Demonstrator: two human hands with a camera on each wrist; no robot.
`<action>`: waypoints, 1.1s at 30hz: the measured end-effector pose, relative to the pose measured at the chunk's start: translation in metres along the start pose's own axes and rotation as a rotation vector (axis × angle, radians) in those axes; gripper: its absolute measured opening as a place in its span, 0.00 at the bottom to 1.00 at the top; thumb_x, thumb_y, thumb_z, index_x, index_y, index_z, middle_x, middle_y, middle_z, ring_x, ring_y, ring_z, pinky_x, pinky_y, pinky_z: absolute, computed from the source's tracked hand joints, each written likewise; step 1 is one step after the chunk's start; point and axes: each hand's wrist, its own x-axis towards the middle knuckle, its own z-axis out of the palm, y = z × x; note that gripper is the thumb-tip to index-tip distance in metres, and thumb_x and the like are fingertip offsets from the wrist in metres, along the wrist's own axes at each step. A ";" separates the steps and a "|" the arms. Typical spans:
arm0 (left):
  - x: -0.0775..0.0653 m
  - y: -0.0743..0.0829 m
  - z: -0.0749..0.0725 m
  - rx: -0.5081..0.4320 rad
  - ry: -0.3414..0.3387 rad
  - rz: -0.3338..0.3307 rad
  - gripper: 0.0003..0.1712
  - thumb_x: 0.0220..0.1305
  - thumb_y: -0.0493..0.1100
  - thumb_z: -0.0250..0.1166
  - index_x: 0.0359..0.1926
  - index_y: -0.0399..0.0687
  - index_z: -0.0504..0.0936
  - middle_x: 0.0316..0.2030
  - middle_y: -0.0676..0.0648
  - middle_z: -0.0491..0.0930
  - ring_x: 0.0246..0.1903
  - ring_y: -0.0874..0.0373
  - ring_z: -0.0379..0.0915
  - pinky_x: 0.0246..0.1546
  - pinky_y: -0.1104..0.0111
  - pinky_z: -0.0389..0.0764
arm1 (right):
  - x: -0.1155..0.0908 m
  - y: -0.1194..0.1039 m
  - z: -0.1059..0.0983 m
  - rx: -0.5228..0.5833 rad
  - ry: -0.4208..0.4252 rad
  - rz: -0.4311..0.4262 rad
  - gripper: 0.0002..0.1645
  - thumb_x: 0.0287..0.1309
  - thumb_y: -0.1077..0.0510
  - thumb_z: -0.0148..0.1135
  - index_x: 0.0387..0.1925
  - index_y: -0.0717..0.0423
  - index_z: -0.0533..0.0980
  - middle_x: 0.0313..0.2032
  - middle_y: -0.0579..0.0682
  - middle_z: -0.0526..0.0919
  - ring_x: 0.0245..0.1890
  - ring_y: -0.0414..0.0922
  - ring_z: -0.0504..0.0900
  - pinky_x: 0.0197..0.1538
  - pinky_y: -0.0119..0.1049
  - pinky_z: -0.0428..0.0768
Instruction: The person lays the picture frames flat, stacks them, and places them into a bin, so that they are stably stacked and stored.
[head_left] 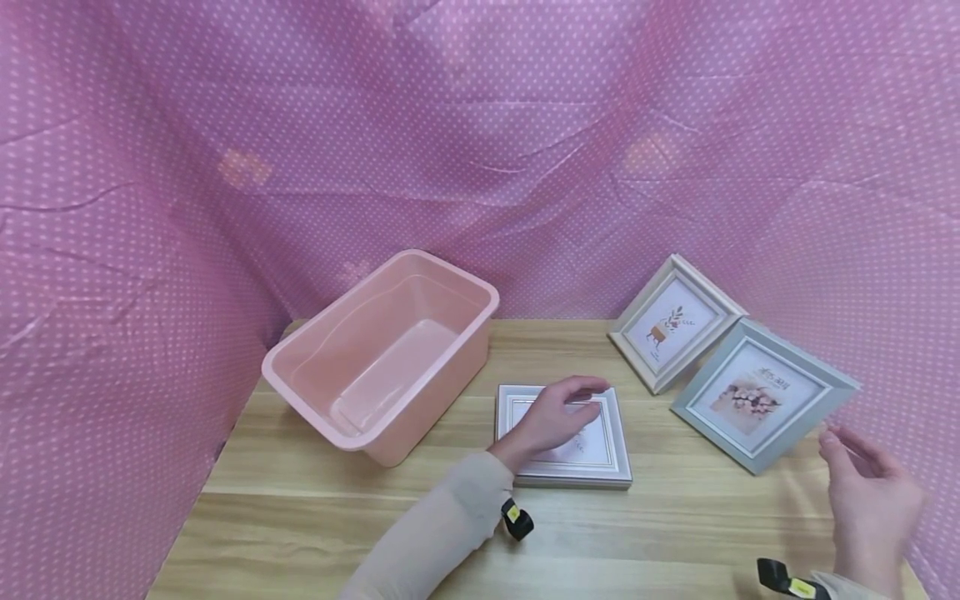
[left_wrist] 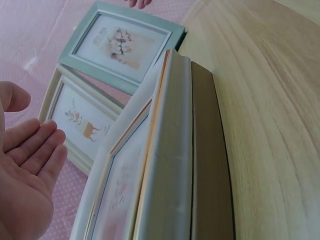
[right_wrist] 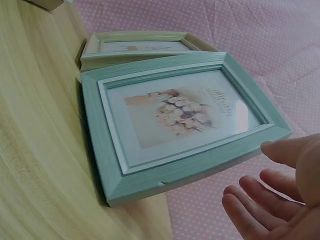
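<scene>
My left hand (head_left: 558, 417) hovers over a white picture frame (head_left: 618, 442) that lies flat on the table, fingers loosely bent with nothing in them. In the left wrist view, a brown layer (left_wrist: 207, 150) shows directly beneath this white frame. At the right, a pale green picture frame (head_left: 757, 404) with a flower print stands tilted back. Beside its right edge is my right hand (head_left: 873, 492), fingers relaxed and apart; in the right wrist view the thumb tip (right_wrist: 270, 149) comes right up to the frame's corner. Behind the green frame leans a cream picture frame (head_left: 667, 325) with a plant print.
A deep pink plastic bin (head_left: 442, 400) stands on the left of the wooden table (head_left: 300, 517), its inside bare. Pink dotted cloth (head_left: 480, 150) hangs around the back and sides. Both wrists carry black straps.
</scene>
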 end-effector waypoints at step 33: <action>0.001 -0.004 -0.005 0.003 0.009 0.014 0.23 0.77 0.39 0.64 0.70 0.44 0.81 0.67 0.45 0.84 0.69 0.52 0.79 0.72 0.69 0.79 | -0.005 0.002 0.012 0.132 -0.002 -0.027 0.23 0.70 0.61 0.69 0.64 0.48 0.82 0.25 0.17 0.81 0.25 0.18 0.83 0.34 0.08 0.76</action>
